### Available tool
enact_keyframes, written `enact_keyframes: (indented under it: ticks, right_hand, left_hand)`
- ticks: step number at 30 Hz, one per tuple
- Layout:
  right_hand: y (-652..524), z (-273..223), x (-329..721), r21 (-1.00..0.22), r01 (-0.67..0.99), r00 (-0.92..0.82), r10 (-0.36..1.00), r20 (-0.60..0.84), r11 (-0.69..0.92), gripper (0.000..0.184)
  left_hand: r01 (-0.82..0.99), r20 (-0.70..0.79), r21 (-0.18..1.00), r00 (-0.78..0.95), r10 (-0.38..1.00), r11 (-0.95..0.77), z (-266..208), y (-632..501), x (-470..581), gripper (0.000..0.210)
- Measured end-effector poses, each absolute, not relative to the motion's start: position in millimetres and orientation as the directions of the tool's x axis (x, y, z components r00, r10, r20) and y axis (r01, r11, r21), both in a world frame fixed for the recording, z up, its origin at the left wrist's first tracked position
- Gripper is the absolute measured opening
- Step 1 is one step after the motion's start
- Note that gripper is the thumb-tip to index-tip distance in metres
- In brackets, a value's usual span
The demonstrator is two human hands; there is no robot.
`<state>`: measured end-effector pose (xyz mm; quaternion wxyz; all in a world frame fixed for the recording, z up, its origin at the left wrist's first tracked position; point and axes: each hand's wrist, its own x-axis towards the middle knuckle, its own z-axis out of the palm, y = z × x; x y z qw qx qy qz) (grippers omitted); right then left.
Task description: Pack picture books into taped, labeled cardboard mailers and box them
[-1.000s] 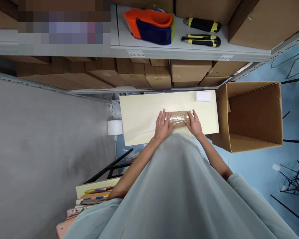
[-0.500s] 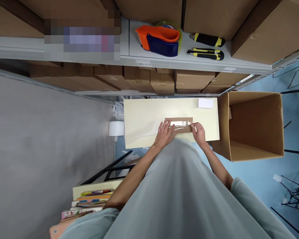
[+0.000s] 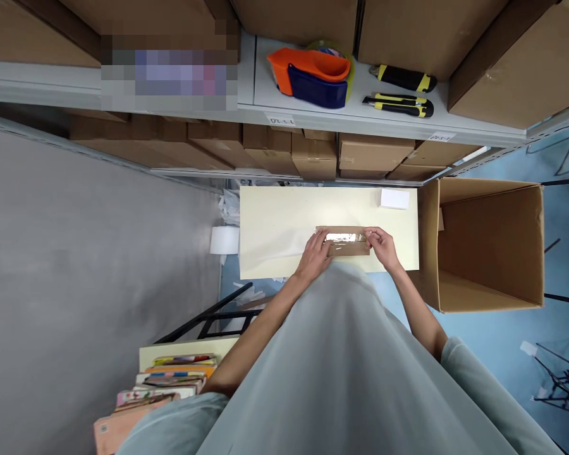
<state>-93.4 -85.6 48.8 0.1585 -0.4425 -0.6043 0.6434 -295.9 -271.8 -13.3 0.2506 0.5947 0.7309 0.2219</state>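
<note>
A small flat cardboard box (image 3: 344, 250) lies on the cream tabletop, with a shiny strip of clear packing tape (image 3: 345, 237) along its upper face. My left hand (image 3: 314, 254) rests on the box's left end, its fingers stretched out over the edge. At the opposite end, my right hand (image 3: 382, 245) has thumb and fingers pinched together at the tape's right end; the fingertips partly cover that corner. A small white box (image 3: 394, 198) stands near the table's back right.
A large open carton (image 3: 490, 246) stands right of the table (image 3: 275, 215). The shelf above holds an orange-and-blue tape dispenser (image 3: 310, 76), two utility knives (image 3: 401, 105) and cartons. Bottom left, a stack of books (image 3: 171, 385) sits beside black metal legs (image 3: 208, 316).
My left hand's fingers have drawn closer together and back toward the box's left end. My right hand has shifted slightly, still pinching at the right end. The view has moved a little.
</note>
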Motion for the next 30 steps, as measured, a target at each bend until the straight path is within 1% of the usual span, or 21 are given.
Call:
enact_keyframes:
  ticks: [3,9,13,20,24,27,30]
  right_hand:
    - [-87.6,61.9,-99.4,-0.922,0.303,-0.587,0.716,-0.379,-0.241,0.048]
    - [-90.4,91.5,-104.1,-0.933,0.293,-0.670,0.651,-0.357,-0.210,0.042]
    - [-93.5,108.8,-104.4,-0.935,0.250,-0.699,0.621,-0.355,-0.253,0.041]
    - [-98.1,133.1,-105.0,-0.928,0.178,-0.702,0.619,-0.352,-0.326,0.046]
    - [-100.1,139.9,-106.5,-0.913,0.178,-0.712,0.593,-0.377,-0.367,0.050]
    - [-102.1,140.4,-108.4,-0.918,0.194,-0.703,0.604,-0.376,-0.345,0.052]
    - [-103.0,140.3,-110.6,-0.933,0.228,-0.697,0.622,-0.357,-0.280,0.054]
  left_hand:
    - [0.766,-0.100,0.613,-0.167,0.981,0.193,-14.5,-271.8,-294.6,0.041]
    - [0.759,-0.103,0.619,-0.173,0.979,0.199,-15.5,-272.8,-292.7,0.041]
    - [0.768,-0.098,0.609,-0.173,0.980,0.196,-14.7,-274.3,-290.8,0.040]
    - [0.819,-0.100,0.542,-0.159,0.982,0.187,-13.6,-275.7,-282.9,0.031]
    - [0.823,-0.085,0.539,-0.157,0.984,0.178,-14.1,-274.3,-281.4,0.026]
    - [0.815,-0.066,0.555,-0.153,0.986,0.163,-14.6,-272.3,-281.6,0.022]
    - [0.812,-0.057,0.560,-0.161,0.985,0.165,-11.2,-269.9,-282.8,0.028]
